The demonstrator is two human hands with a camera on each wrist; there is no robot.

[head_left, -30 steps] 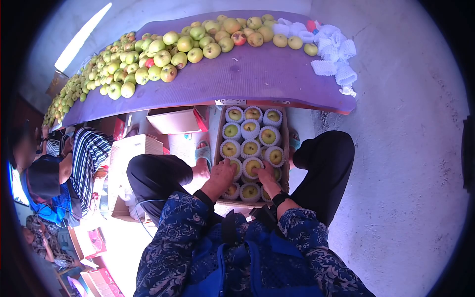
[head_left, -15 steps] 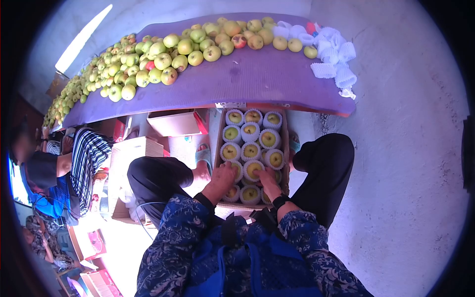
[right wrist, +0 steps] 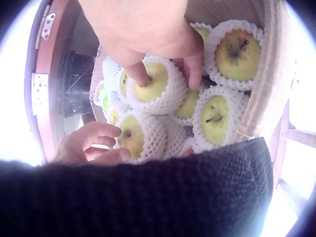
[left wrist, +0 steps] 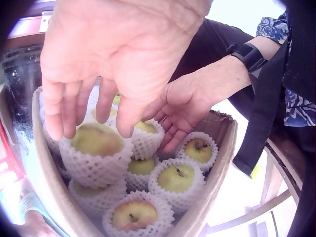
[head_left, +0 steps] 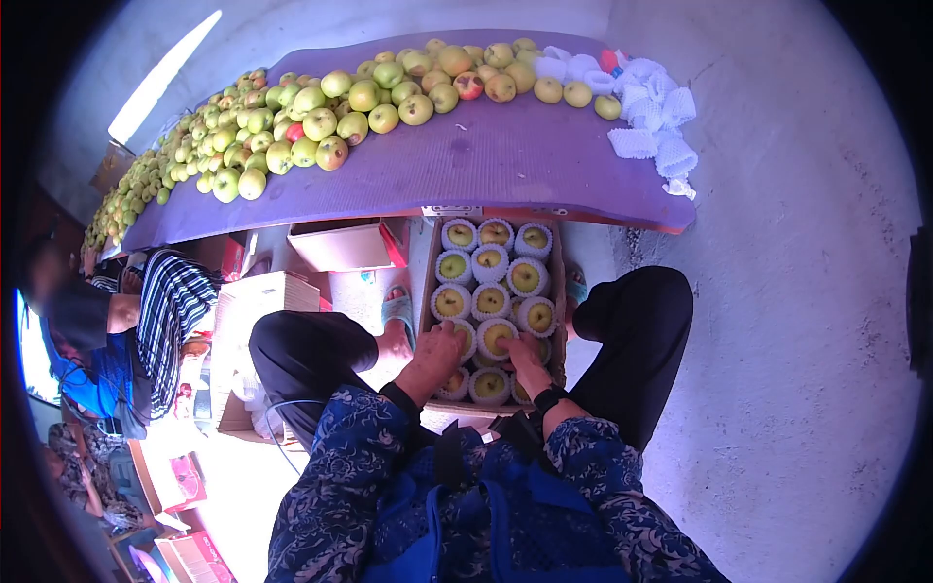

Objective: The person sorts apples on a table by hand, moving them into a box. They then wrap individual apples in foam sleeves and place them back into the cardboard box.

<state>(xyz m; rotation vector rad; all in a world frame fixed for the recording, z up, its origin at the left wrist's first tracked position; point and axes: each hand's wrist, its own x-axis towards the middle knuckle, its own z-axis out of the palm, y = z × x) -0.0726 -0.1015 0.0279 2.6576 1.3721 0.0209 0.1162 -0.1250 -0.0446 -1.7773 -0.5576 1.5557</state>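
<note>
A cardboard box [head_left: 558, 255] stands on the floor between my knees, filled with yellow-green apples in white foam nets [head_left: 492, 301]. My left hand [head_left: 434, 347] hovers over the near left rows with its fingers [left wrist: 74, 106] straight, their tips just above a netted apple [left wrist: 96, 145]. In the right wrist view this hand [right wrist: 91, 144] rests against a netted apple [right wrist: 133, 138]. My right hand [head_left: 522, 354] grips a netted apple [right wrist: 157, 85] near the box's middle, thumb and fingers [right wrist: 193, 61] on either side of it.
A purple mat [head_left: 486, 155] on a low table beyond the box carries several loose apples [head_left: 321, 112] and a pile of foam nets [head_left: 656, 121]. White cartons [head_left: 340, 243] stand left of the box. Another person in a striped top [head_left: 170, 311] sits at the left.
Both hands stay over the near rows of the box and shift only slightly. The person at the left has leaned a little.
</note>
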